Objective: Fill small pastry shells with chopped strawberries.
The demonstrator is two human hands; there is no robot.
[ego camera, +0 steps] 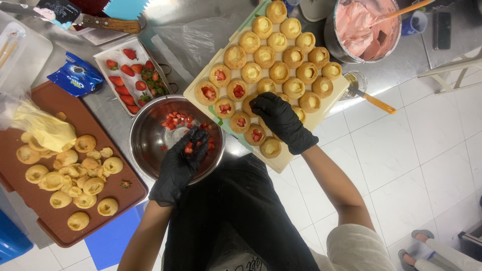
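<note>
Within left hand [182, 159]'s cupped grip: strawberry pieces [189, 147].

The steel bowl [150, 135] sits tight against the pastry tray [321, 108]; strawberry tray [113, 55] and brown tray [50, 98] crowd its far side; only a bare table [201, 40] strip lies open beyond.
</note>
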